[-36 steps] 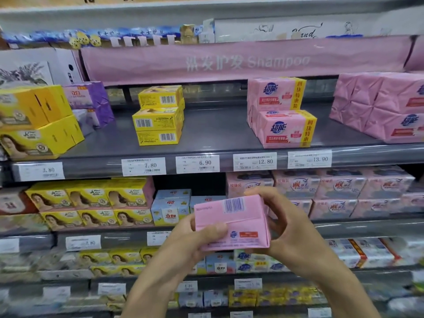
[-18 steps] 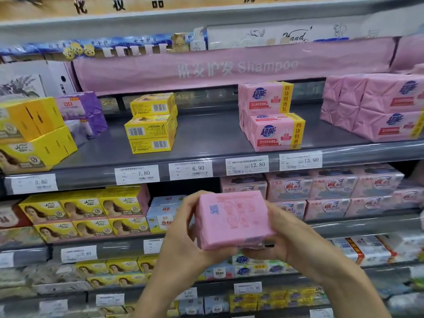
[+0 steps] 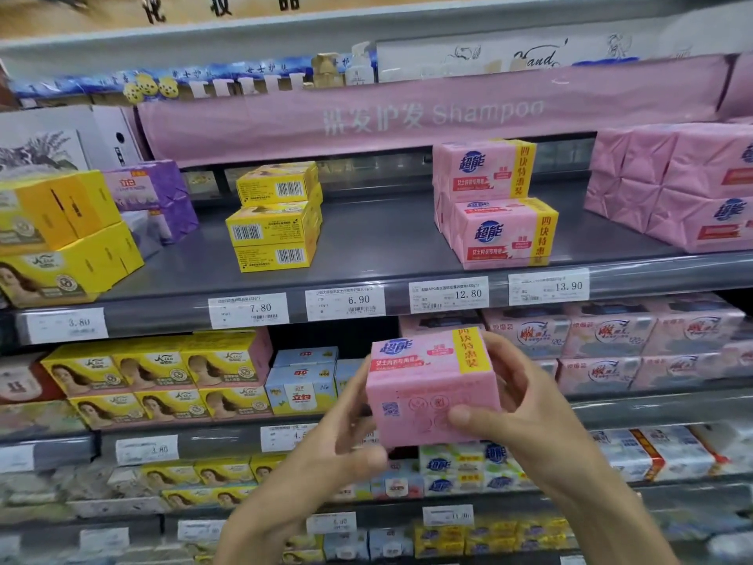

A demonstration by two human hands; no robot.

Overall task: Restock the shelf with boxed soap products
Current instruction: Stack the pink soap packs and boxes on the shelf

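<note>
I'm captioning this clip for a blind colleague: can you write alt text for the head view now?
A left hand and a right hand hold a pink soap pack in front of store shelves. On the grey shelf above stand matching pink packs, with stacked yellow boxes to their left.

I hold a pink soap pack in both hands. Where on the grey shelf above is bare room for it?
The grey shelf has its widest bare patch between the yellow box stack and the stacked pink packs. A narrower gap lies between those packs and the pink wrapped blocks. The lower shelf is crowded.
</note>
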